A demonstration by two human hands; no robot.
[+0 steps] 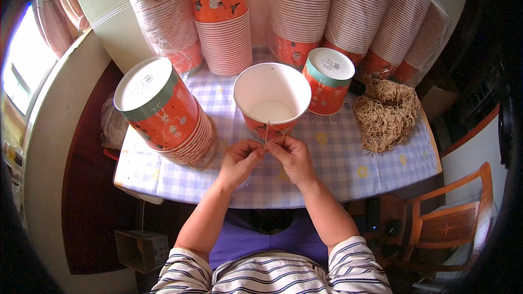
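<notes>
Two hands, left hand (239, 158) and right hand (292, 155), pinch a thin string (268, 130) closed-fingered at centre desk (338, 169), touching an open paper cup (271, 100) at 12 o'clock; string pile (385, 113) at 2 o'clock.

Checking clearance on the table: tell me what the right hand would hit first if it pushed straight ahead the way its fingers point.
Probably the open paper cup: the right hand pinches a string just in front of its near wall, fingers aimed up and slightly left. Depth is hard to judge.
</notes>
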